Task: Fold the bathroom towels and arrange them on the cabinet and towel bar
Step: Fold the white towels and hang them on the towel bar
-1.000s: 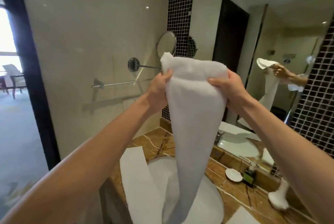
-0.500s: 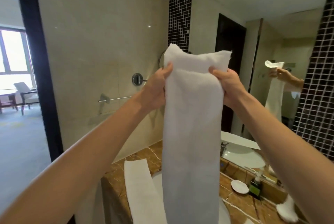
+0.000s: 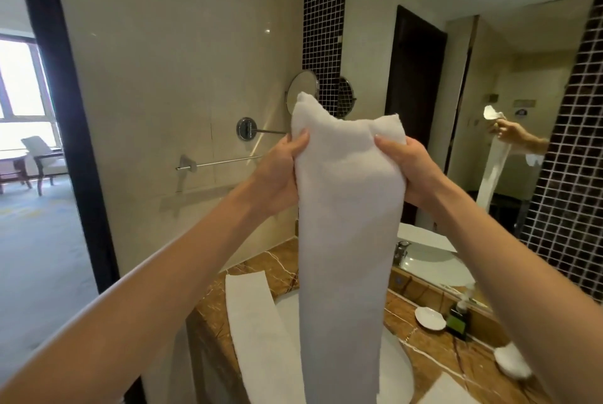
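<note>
Above the sink (image 3: 396,367), I hold a white towel (image 3: 346,224) up at twelve o'clock, folded into a long narrow band that hangs straight down toward six. My left grip (image 3: 280,172) is clamped on its upper edge from nine o'clock, thumb in front and fingers curled behind. My right grip (image 3: 411,172) is clamped on the same edge from three o'clock. A second towel (image 3: 254,322) lies flat on the brown marble surface (image 3: 208,315) at seven o'clock, just beside the sink. The towel bar (image 3: 225,161) runs along the wall at nine o'clock. A soap dish (image 3: 430,318) and a dark bottle (image 3: 456,323) stand at four o'clock, near the mirror (image 3: 489,77).
</note>
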`<control>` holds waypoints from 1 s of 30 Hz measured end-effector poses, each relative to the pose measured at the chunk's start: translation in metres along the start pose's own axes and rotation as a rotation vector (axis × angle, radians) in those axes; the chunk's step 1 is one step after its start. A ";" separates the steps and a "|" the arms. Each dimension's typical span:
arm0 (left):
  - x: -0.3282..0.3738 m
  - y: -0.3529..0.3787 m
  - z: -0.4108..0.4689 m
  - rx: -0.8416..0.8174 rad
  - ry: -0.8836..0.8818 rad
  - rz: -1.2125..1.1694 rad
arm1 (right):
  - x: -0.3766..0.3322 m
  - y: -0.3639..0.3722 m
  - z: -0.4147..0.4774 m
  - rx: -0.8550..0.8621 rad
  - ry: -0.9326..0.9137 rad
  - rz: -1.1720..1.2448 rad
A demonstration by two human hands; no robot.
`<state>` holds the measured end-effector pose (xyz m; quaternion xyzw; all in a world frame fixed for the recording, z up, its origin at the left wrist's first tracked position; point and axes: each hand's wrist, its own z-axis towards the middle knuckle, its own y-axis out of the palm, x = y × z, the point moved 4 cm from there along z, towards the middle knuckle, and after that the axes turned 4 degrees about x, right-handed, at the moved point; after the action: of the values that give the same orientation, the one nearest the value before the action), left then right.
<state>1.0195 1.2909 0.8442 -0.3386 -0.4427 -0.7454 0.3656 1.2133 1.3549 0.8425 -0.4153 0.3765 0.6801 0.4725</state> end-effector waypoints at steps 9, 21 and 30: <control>0.029 0.024 0.004 0.002 0.076 0.035 | -0.046 0.017 -0.018 -0.136 -0.054 -0.024; 0.058 0.032 -0.003 0.065 0.051 0.013 | -0.088 0.040 -0.020 -0.126 -0.062 -0.002; -0.021 -0.039 -0.010 0.225 -0.116 -0.053 | 0.028 0.034 -0.005 0.038 0.146 -0.102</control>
<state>0.9955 1.3004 0.8065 -0.3262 -0.5529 -0.6796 0.3550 1.1757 1.3505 0.8191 -0.4731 0.4012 0.6159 0.4856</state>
